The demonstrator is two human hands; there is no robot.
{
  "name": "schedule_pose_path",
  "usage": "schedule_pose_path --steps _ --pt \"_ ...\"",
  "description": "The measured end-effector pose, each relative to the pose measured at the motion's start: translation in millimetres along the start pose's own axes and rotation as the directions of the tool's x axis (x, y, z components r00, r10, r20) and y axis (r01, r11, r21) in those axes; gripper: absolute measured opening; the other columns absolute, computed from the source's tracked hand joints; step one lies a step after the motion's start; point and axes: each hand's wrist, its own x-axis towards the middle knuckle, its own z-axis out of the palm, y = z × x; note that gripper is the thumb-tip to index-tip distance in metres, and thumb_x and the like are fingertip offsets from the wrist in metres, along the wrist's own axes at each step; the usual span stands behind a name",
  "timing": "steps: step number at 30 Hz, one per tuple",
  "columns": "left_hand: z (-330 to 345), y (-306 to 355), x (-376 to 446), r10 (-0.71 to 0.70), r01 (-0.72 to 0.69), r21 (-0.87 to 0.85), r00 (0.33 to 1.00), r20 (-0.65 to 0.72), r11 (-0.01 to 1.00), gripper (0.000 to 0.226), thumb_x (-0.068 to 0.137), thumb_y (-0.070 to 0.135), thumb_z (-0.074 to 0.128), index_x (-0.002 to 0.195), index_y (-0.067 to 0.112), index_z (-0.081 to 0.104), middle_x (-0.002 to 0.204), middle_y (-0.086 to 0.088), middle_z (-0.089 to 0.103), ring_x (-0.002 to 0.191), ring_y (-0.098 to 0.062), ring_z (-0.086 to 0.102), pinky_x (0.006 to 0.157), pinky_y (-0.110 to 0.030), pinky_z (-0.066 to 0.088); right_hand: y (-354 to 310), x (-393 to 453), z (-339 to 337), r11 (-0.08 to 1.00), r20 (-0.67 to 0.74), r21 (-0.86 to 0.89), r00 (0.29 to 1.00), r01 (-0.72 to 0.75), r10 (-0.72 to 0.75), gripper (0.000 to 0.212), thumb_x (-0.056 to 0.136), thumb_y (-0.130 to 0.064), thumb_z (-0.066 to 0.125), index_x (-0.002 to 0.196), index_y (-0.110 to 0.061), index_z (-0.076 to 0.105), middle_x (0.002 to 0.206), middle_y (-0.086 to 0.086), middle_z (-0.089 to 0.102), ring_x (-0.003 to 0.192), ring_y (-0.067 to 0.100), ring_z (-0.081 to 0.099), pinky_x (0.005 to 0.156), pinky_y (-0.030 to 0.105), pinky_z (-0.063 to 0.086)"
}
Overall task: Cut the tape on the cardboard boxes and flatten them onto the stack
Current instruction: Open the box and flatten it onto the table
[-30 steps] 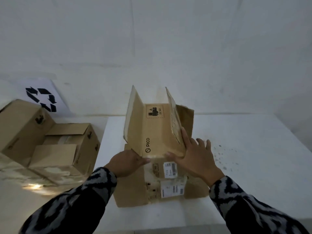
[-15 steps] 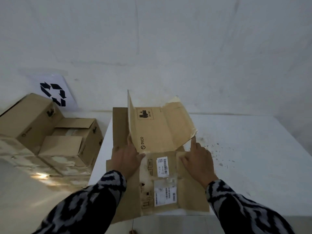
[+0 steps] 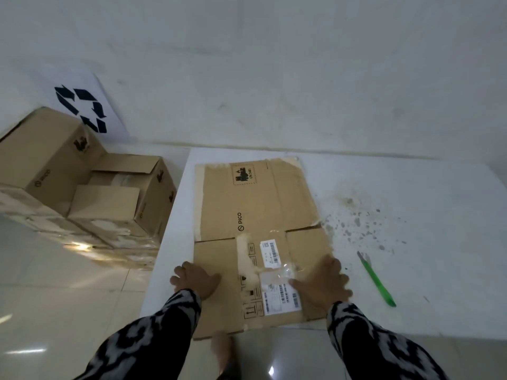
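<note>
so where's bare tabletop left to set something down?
Free: the far right of the white table, beyond the green cutter, and the strip between the flattened box and the wall. Crowded: the left half, under the box, with the left hand and right hand pressing on it.

your left hand [image 3: 195, 281] and right hand [image 3: 323, 283] pressed flat on the near end of the flattened cardboard box [image 3: 258, 215], which lay on the white desk [image 3: 411, 270] with its near edge hanging past the desk's front. a green cutter [image 3: 378, 281] lay just right of your right hand. two unflattened boxes [image 3: 82, 187] sat on a stack on the floor at left, below a recycling sign [image 3: 82, 108].
</note>
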Motion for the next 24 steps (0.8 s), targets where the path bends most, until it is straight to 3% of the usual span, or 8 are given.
schedule_pose_path --steps 3,5,8,10,12,16,19,24 --pt "-5 1 14 -0.004 0.012 -0.107 0.997 0.076 0.994 0.095 0.078 0.053 0.075 0.138 -0.001 0.025 0.141 -0.020 0.036 0.130 -0.038 0.039 0.105 -0.043 0.038 2 6 -8 0.977 -0.032 0.163 0.989 -0.136 0.144 0.118 0.058 -0.074 0.072 0.145 -0.016 0.017 0.137 0.016 0.035 0.123 0.037 0.040 0.099 0.050 0.041" --pt "-14 5 23 0.019 0.001 -0.180 0.994 0.109 0.984 0.093 0.079 0.052 0.075 0.139 -0.002 0.028 0.141 -0.020 0.040 0.127 -0.036 0.046 0.102 -0.041 0.043 7 20 -14 0.926 0.056 0.298 0.973 -0.231 0.225 0.110 0.061 -0.071 0.074 0.140 -0.010 0.028 0.136 0.015 0.041 0.124 0.036 0.043 0.100 0.046 0.042" --pt "-29 16 38 0.200 -0.169 -0.248 0.974 0.105 0.954 0.065 0.089 0.046 0.066 0.134 0.004 0.047 0.133 -0.013 0.055 0.118 -0.032 0.055 0.097 -0.037 0.045 15 36 -26 0.898 0.213 0.411 0.974 -0.159 0.075 0.084 0.074 -0.063 0.071 0.137 -0.012 0.047 0.127 0.007 0.058 0.115 0.028 0.057 0.101 0.041 0.047" --pt "-39 28 43 0.297 -0.243 -0.364 0.950 0.099 0.899 0.051 0.091 0.040 0.064 0.131 0.011 0.052 0.128 -0.010 0.060 0.113 -0.031 0.057 0.096 -0.037 0.045 12 37 -36 0.830 0.176 0.552 0.984 -0.077 -0.026 0.055 0.088 -0.049 0.065 0.132 -0.018 0.057 0.122 0.001 0.063 0.110 0.023 0.059 0.102 0.040 0.047" --pt "-44 45 43 0.359 -0.270 -0.456 0.925 0.121 0.848 0.047 0.090 0.038 0.061 0.131 0.015 0.051 0.126 -0.008 0.060 0.111 -0.028 0.058 0.098 -0.042 0.047 0 33 -43 0.776 0.118 0.631 0.985 0.021 -0.123 0.041 0.098 -0.034 0.054 0.137 -0.022 0.052 0.130 -0.001 0.060 0.114 0.021 0.056 0.105 0.040 0.043" --pt "-43 69 33 0.470 -0.416 -0.380 0.881 0.056 0.826 0.025 0.100 0.026 0.050 0.123 0.015 0.046 0.109 -0.002 0.055 0.097 -0.023 0.054 0.083 -0.033 0.043 -19 23 -46 0.861 -0.074 0.458 0.975 0.220 -0.209 0.047 0.102 -0.030 0.042 0.149 -0.026 0.040 0.136 -0.001 0.057 0.116 0.022 0.057 0.100 0.034 0.043" --pt "-45 77 25 0.529 -0.500 -0.347 0.849 -0.015 0.793 0.016 0.101 0.023 0.050 0.115 0.016 0.046 0.102 -0.001 0.056 0.093 -0.024 0.056 0.079 -0.031 0.042 -17 16 -63 0.860 -0.126 0.458 0.975 0.222 -0.185 0.045 0.102 -0.029 0.041 0.147 -0.028 0.041 0.121 -0.002 0.064 0.100 0.017 0.061 0.087 0.031 0.046" --pt "-50 108 0 0.605 -0.569 -0.385 0.796 -0.032 0.727 0.014 0.100 0.024 0.051 0.113 0.019 0.049 0.095 0.009 0.057 0.086 -0.014 0.057 0.075 -0.030 0.044 19 14 -106 0.830 -0.137 0.510 0.974 0.228 -0.183 0.039 0.103 -0.027 0.042 0.142 -0.029 0.047 0.114 -0.011 0.061 0.099 0.012 0.058 0.089 0.030 0.046"
